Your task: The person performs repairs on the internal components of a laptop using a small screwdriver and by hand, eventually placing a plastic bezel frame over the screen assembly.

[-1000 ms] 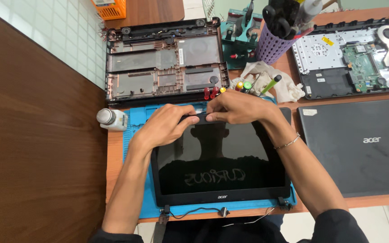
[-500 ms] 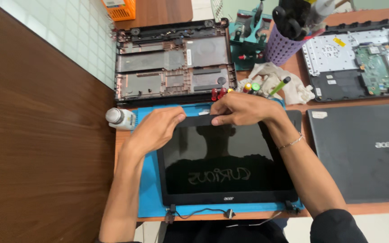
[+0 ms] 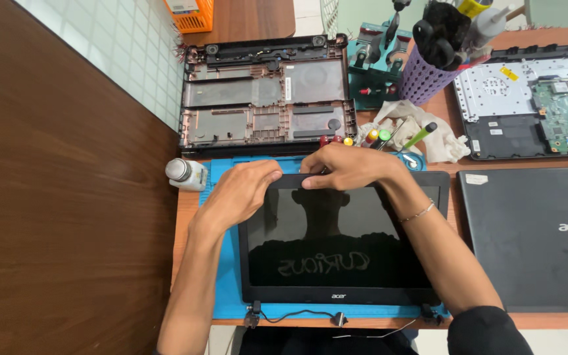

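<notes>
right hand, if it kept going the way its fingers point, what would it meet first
The right hand points leftward along the laptop screen's top edge; it would probably meet the left hand's fingertips first, almost touching already.

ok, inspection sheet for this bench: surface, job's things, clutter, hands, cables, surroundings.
Surface: wooden desk with a blue work mat under the job.
Job's things: black laptop screen panel lying flat on the mat, glass up, hinges at the near edge.
Clutter: opened laptop base shell, small white bottle, purple tool holder, screwdrivers on a white cloth, exposed laptop board, closed black laptop.
Hands: left hand and right hand both on the panel's far bezel edge.
Cables: thin black cable by the hinges.
Surroundings: brown wall panel, orange basket.
</notes>
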